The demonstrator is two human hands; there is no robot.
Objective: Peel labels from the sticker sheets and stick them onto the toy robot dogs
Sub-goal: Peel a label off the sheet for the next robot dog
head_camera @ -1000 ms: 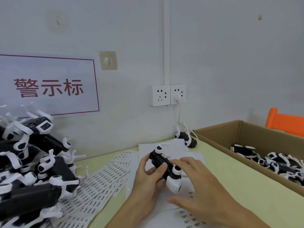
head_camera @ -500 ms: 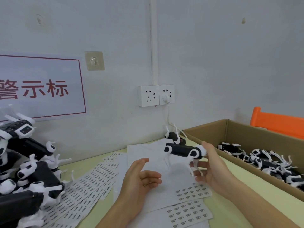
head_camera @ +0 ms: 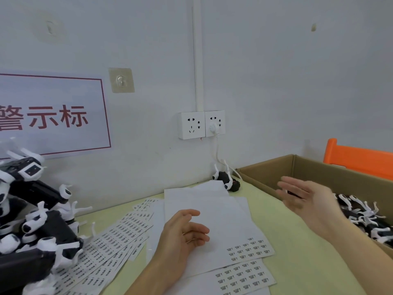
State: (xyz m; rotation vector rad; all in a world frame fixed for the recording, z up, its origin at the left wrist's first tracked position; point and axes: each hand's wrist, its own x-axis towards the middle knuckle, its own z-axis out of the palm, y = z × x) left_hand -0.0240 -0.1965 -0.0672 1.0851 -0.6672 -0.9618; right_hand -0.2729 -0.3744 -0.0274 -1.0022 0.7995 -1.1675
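White sticker sheets lie spread on the pale green table, some with rows of small black labels. My left hand hovers over the sheets, fingers loosely curled, holding nothing. My right hand is open and empty above the near wall of the cardboard box, fingers spread and blurred. Several black-and-white toy robot dogs lie inside that box. A pile of more toy dogs fills the left edge. One dog lies by the wall.
Strips of barcode labels fan out between the left pile and the sheets. A double wall socket with a white plug and cable sits above the table. An orange chair back stands behind the box.
My right hand carried the dog from my left hand to the right, over the box, and no longer holds it. My left hand let go and stays over the sheets.
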